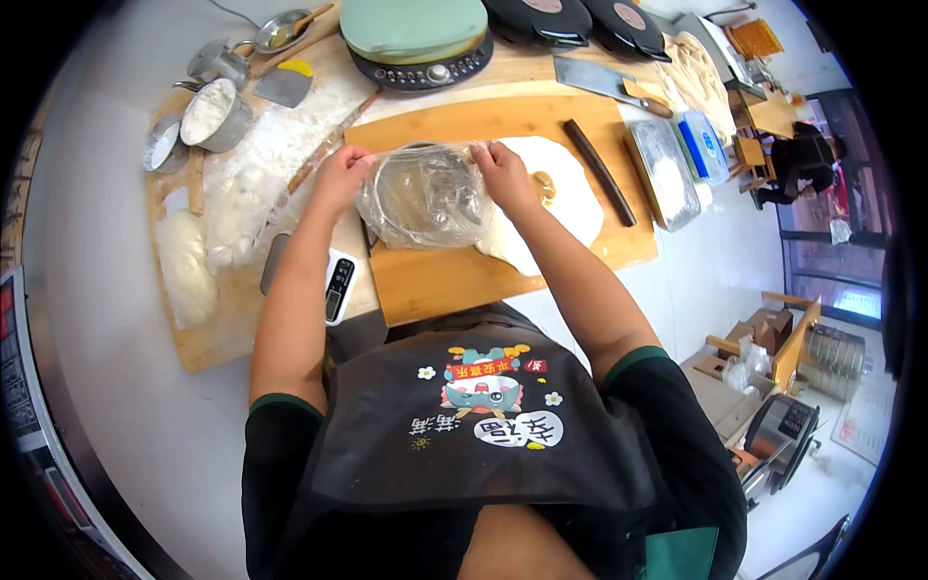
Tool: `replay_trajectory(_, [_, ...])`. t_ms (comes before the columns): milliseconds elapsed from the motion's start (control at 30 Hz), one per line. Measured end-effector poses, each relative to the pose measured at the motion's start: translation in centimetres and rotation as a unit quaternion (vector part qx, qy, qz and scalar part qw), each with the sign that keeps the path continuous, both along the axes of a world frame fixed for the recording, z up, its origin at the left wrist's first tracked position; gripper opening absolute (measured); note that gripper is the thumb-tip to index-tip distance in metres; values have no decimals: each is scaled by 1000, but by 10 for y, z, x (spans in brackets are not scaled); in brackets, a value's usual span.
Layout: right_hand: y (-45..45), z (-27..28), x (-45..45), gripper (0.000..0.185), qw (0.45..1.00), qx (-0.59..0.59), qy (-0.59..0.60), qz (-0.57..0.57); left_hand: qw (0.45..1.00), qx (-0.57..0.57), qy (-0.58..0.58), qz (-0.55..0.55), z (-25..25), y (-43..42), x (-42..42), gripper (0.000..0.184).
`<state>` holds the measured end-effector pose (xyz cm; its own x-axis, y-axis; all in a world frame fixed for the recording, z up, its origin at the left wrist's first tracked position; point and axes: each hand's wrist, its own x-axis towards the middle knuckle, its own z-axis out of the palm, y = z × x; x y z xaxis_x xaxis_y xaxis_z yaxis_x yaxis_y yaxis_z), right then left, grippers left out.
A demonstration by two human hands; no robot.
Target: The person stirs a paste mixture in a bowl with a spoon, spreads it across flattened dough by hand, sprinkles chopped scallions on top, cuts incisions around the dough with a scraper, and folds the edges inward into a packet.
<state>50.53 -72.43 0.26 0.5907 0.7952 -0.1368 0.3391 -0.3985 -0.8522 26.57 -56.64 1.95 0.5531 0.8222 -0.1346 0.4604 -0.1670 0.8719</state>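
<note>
My left hand (343,176) pinches the left edge of a clear plastic bag (398,224). At the bag's right edge, my right hand (503,174) grips the plastic with closed fingers. The bag lies around or over a round metal bowl (425,179), and its wrinkles partly hide what is inside. Just right of the bowl, a wide flat sheet of white dough (570,208) is spread on the wooden board (435,290). A small brownish patch (543,188) sits on the dough beside my right forearm. A dark rolling pin (599,174) rests to the dough's right.
A green electric griddle (416,29) stands behind the board. Flour, a flour pot (215,114) and covered dough (186,266) are at the left, near a scale (338,286). A cleaver (594,75) and plastic containers (665,174) lie right. Another person (807,164) sits far right.
</note>
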Motion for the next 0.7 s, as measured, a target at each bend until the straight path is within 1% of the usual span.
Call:
replay_trajectory(33, [10,-2,2,41,1000,-22,-13,-7,1000,19,16,19,-8,8,8,19])
replay_trajectory(100, [26,-2,8,41,997,-64,-39,-21,990,91,108,-1,-28,22,17,19])
replay_trajectory(133, [30,-3,11,41,991,-107,-75,3,980,127,153,-9,-25,26,23,19])
replay_trajectory(200, [30,-14,15,40,974,-166,-154,28,954,244,167,51,-13,17,24,19])
replay_trajectory(233, [25,-10,19,40,971,-151,-176,60,931,305,179,89,-2,10,19,20])
replay_trajectory(267, [19,-3,22,41,980,-123,-151,44,938,296,143,110,-1,10,13,20])
replay_trajectory(300, [13,-33,37,39,977,-23,-206,58,942,290,109,130,1,11,5,21])
replay_trajectory(333, [5,2,25,37,980,5,-195,45,955,256,92,114,15,2,-4,24])
replay_trajectory(367, [-1,7,24,33,977,16,-211,31,981,179,36,71,15,-7,-11,30])
replay_trajectory(400, [-7,18,17,29,987,34,-157,24,989,55,134,30,22,-17,-12,38])
replay_trajectory(433, [-10,30,13,31,993,-27,-110,43,990,7,141,-22,25,-28,-12,41])
replay_trajectory(467, [-15,16,13,34,998,-39,14,57,986,-42,145,-75,24,-37,-11,44])
replay_trajectory(500, [-18,19,4,36,991,-29,102,76,988,-45,131,-65,16,-43,-11,43])
replay_trajectory(533, [-20,19,-3,37,988,-35,124,83,990,-49,116,-56,4,-45,-10,42])
replay_trajectory(633, [-19,16,-12,35,987,-45,132,74,986,67,147,-43,-8,-47,-6,31])
replay_trajectory(667, [-17,15,-14,36,983,-48,161,77,983,96,146,-46,-11,-47,-6,25])
replay_trajectory(700, [-17,18,-17,36,978,-51,189,78,990,36,133,-22,-5,-47,-8,25])
